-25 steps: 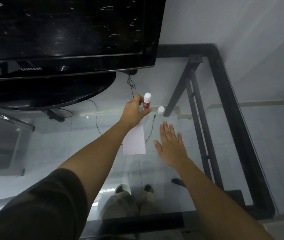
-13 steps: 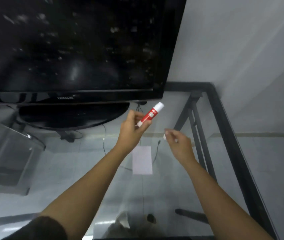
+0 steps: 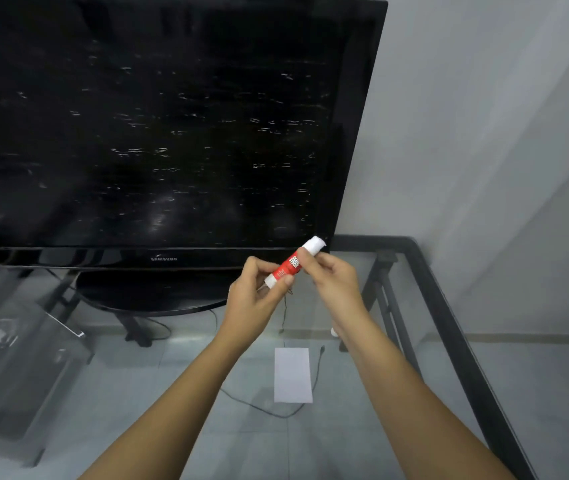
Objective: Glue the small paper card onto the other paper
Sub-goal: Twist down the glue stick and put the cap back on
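2 hands, left (image 3: 253,303) and right (image 3: 333,282), grip glue stick (image 3: 289,266).

1 head-worn camera looks forward and down across the glass table (image 3: 373,242) toward the television (image 3: 158,133).

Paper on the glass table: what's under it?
The paper lies flat on the glass table; floor tiles show through the glass around it. A black cable skirts its right edge. Anything directly beneath the sheet is hidden.
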The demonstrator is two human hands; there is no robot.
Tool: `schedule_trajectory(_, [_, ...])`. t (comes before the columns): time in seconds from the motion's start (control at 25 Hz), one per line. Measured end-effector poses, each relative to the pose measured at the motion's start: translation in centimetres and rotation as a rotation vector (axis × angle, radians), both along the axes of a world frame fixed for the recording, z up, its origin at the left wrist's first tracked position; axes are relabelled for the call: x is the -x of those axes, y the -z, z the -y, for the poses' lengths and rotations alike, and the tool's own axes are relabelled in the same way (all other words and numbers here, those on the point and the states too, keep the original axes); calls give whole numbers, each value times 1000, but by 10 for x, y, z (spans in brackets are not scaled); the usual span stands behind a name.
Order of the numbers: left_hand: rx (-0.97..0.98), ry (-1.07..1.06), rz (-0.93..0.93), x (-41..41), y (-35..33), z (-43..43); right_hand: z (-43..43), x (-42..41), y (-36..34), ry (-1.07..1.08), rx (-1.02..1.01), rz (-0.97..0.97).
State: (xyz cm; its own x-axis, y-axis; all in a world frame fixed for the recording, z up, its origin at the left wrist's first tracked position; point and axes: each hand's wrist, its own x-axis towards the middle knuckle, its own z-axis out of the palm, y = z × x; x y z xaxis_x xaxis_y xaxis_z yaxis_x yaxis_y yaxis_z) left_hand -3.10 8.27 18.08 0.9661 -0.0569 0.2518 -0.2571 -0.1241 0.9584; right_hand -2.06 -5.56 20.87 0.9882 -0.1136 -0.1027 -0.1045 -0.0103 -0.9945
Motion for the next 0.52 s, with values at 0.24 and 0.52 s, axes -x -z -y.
schedule_trajectory(0.24, [-61, -87, 107, 15, 7, 6, 3, 7, 5, 81, -121, 43])
schedule_trajectory(0.52, [894, 329, -873, 2, -11, 6, 9, 8, 10, 65, -166, 86])
